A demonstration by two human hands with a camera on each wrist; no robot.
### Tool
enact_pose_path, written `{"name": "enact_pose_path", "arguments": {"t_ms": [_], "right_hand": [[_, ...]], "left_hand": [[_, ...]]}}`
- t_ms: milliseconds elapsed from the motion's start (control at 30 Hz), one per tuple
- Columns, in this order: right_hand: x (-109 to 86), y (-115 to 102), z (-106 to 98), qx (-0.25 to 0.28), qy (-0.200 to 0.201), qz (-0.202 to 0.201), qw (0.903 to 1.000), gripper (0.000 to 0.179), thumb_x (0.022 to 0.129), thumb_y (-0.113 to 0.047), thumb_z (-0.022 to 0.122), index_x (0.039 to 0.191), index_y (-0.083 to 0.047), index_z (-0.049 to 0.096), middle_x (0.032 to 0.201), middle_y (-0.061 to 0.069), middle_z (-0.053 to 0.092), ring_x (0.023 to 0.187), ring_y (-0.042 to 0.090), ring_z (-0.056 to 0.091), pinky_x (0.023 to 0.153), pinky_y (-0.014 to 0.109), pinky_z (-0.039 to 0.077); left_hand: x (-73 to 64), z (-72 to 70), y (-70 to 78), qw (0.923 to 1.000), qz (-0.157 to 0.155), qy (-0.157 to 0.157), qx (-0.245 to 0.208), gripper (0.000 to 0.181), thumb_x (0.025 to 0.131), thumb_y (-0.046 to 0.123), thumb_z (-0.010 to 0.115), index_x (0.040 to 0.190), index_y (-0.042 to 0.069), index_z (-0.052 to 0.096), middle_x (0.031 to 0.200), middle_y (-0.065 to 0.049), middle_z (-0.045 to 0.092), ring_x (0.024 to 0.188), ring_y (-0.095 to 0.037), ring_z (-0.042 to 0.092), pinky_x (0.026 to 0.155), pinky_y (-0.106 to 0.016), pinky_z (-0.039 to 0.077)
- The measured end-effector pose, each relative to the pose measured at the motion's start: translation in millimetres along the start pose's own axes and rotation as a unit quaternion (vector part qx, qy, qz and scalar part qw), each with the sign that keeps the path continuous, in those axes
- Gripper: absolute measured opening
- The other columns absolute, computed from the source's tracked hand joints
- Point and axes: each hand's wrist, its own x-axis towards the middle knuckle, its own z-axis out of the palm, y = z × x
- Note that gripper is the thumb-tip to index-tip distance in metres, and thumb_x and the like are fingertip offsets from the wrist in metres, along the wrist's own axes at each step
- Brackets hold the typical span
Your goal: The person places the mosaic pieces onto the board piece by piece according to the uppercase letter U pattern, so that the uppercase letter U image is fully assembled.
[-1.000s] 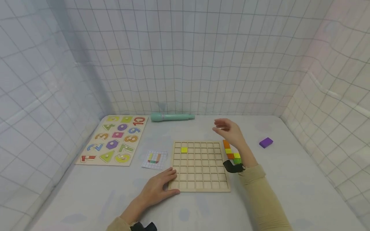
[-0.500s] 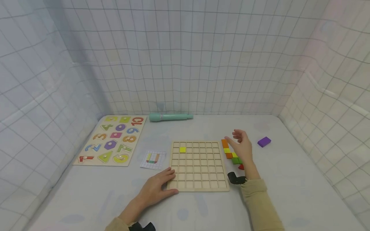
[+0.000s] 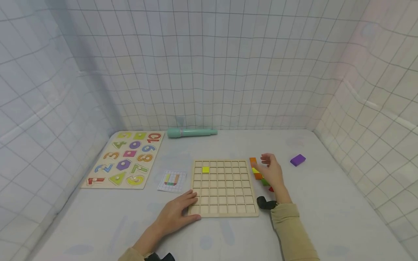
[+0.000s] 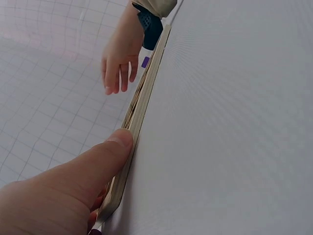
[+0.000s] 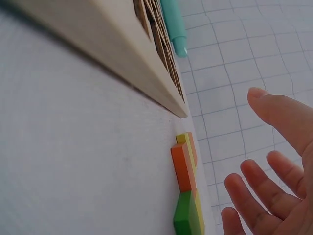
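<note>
Just right of the wooden grid board (image 3: 223, 201), orange, yellow and green blocks (image 3: 258, 176) lay by the wide, empty right hand (image 3: 273, 173); the loose left hand (image 3: 174, 213) touched the board's near-left corner.

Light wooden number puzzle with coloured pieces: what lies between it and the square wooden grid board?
A white gridded paper card bearing a coloured U-shaped pattern, seen in the head view.

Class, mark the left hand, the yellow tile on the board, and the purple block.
left hand (image 3: 176, 212), head view: back of hand
yellow tile (image 3: 205, 169), head view: upper face
purple block (image 3: 298, 159), head view: upper face
</note>
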Motion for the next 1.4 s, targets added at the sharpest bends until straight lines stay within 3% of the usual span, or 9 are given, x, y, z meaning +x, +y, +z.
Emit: {"name": "enact_pose_path", "arguments": {"t_ms": [500,1400], "right_hand": [[-1.7,13.8,2.2,-0.018,-0.016,-0.002,0.9997,0.063,0.08,-0.036,0.075,0.124,-0.001,0.047,0.118,0.019,0.057,0.109,0.032,0.054,0.094,0.045,0.044],[-2.3,16.9,5.0,-0.045,-0.026,0.008,0.9986,0.053,0.08,-0.028,0.075,0.118,-0.001,0.051,0.113,0.017,0.058,0.105,0.032,0.056,0.09,0.045,0.046]], "left_hand": [[-1.5,0.5,0.2,1.0,-0.004,0.001,-0.001,0.059,0.079,0.051,0.07,0.118,0.006,0.066,0.131,-0.005,0.056,0.128,-0.022,0.044,0.101,-0.042,0.04],[-0.8,1.3,0.0,1.0,-0.004,0.003,-0.001,0.06,0.078,0.05,0.07,0.118,0.006,0.066,0.131,-0.004,0.057,0.129,-0.021,0.044,0.102,-0.042,0.039]]}}
